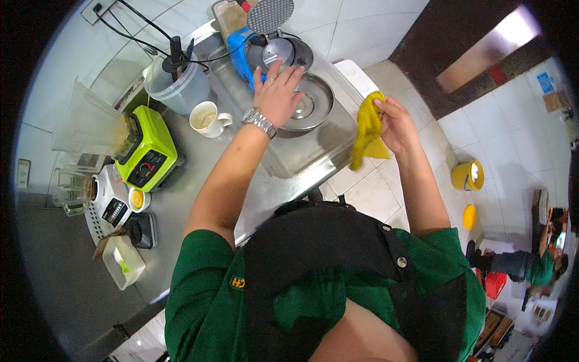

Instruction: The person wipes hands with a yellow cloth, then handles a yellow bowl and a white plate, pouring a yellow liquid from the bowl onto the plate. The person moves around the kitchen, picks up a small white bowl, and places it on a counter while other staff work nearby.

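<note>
My left hand [278, 92], with a metal watch on its wrist, is spread over the edge of a round stainless steel lid [319, 106]; whether it touches the lid I cannot tell. Just beyond my fingers stands a blue waffle maker [239, 54], its round patterned upper plate [271, 16] raised. Both the lid and the appliance are on a large translucent plastic tray [307, 156]. To the right, past the tray's edge, my right hand [396, 124] pinches a yellow cloth [368, 129] that hangs down.
Left of the tray, the steel counter holds a white mug [208, 120], a clear plastic bucket [181, 92] with utensils, a lime-green blender [149, 149], a white scale or appliance [111, 199] and a rectangular container [124, 262]. A yellow bucket [461, 175] stands on the floor; a person [511, 267] is farther off.
</note>
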Demonstrator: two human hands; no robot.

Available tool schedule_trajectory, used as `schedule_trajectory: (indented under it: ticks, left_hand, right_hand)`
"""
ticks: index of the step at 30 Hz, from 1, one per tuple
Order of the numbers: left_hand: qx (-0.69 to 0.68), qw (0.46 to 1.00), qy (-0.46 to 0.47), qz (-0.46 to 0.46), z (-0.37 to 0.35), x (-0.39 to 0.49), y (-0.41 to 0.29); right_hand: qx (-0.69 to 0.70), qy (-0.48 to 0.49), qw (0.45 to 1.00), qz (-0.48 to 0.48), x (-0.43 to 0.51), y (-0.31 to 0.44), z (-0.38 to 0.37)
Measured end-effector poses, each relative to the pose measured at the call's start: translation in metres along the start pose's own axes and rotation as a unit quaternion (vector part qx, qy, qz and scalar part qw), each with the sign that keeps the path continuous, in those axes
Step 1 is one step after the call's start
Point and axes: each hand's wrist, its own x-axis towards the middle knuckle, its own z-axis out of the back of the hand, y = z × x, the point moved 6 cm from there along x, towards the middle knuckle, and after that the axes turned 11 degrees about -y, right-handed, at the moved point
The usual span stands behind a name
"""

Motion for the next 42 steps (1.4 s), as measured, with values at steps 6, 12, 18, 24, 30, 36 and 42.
schedule_trajectory:
  ticks: [6,12,18,24,30,36,42]
  left_hand:
    - [0.056,0.998,-0.009,0.016,-0.017,0.017,0.024]
    - [0.092,0.993,-0.073,0.032,0.007,0.037,0.041]
    - [0.091,0.993,-0.052,0.062,0.008,0.041,0.049]
    - [0.109,0.992,-0.027,0.050,0.009,0.047,0.047]
    - [0.080,0.994,-0.057,0.054,0.014,0.056,0.042]
    - [0.055,0.996,-0.055,0.046,0.008,0.056,0.040]
    - [0.053,0.997,-0.037,0.042,-0.002,0.047,0.041]
  right_hand:
    - [-0.058,0.046,0.991,-0.114,0.110,-0.041,0.013]
    - [-0.062,0.039,0.977,-0.199,0.177,-0.084,0.004]
    - [-0.564,0.237,0.791,0.004,0.171,-0.106,0.012]
    - [-0.804,0.293,0.429,0.291,0.131,-0.150,-0.016]
    - [-0.290,0.368,0.880,0.081,0.159,-0.159,-0.093]
    - [-0.570,0.416,0.581,0.405,0.096,-0.221,-0.116]
    - [-0.652,0.509,0.485,0.285,0.047,-0.210,-0.089]
